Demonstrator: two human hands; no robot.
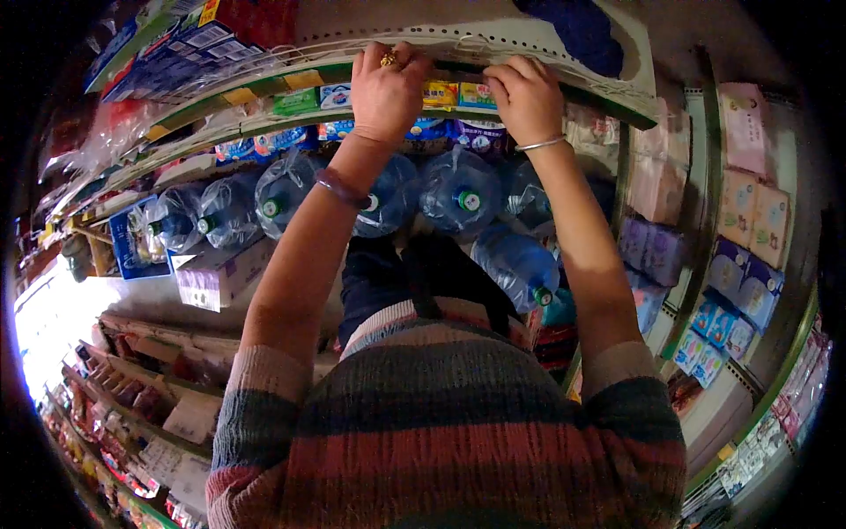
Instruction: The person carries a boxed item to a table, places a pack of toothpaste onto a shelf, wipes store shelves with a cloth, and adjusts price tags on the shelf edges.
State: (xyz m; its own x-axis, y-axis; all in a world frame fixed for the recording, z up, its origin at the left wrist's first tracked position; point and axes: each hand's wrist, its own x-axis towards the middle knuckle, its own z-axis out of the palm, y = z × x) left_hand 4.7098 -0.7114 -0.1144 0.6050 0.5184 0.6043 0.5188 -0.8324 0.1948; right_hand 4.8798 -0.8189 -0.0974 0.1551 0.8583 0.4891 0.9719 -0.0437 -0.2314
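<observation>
Both my arms reach up to a metal store shelf (458, 69) with a green front edge and a pale wire rail (308, 58). My left hand (388, 93), with a ring on one finger, is closed over the rail with its fingertips hidden behind it. To its right, my right hand (527, 99) is curled closed on the same edge, thumb bent in. Below the hands, a lower shelf holds colourful packets, among them a yellow packet (441, 93) and a green packet (296, 101). A dark blue item (577, 33) lies on the upper shelf at the right.
Several large water bottles (460, 189) in plastic stand below the shelves, near my legs; one bottle (515, 264) leans to the right. A purple-white carton (225, 271) sits at the left. Side shelves hold tissue packs (745, 278). Boxes (207, 53) lie at the upper left.
</observation>
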